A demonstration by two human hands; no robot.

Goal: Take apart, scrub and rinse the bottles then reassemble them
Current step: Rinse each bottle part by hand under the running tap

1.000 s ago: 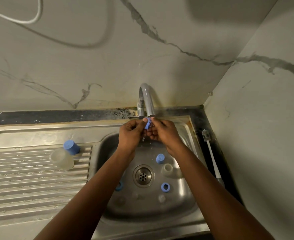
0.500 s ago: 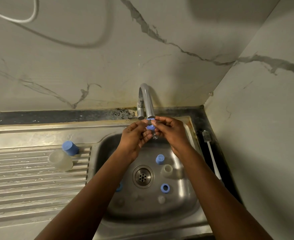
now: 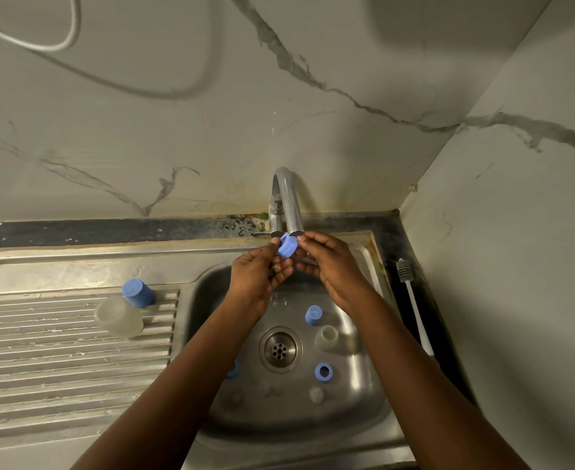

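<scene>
Blue ring, just under the tap, is pinched between fingers of left hand and right hand.

No readable text, labels or numbers, blue cap perhaps too blurred

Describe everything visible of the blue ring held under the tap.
The blue ring looks like matte plastic, a short round collar with a ribbed-looking rim. It sits tilted just below the mouth of the tap, above the sink. The left hand pinches its left side, the right hand its right. Its inside is hidden.
</scene>
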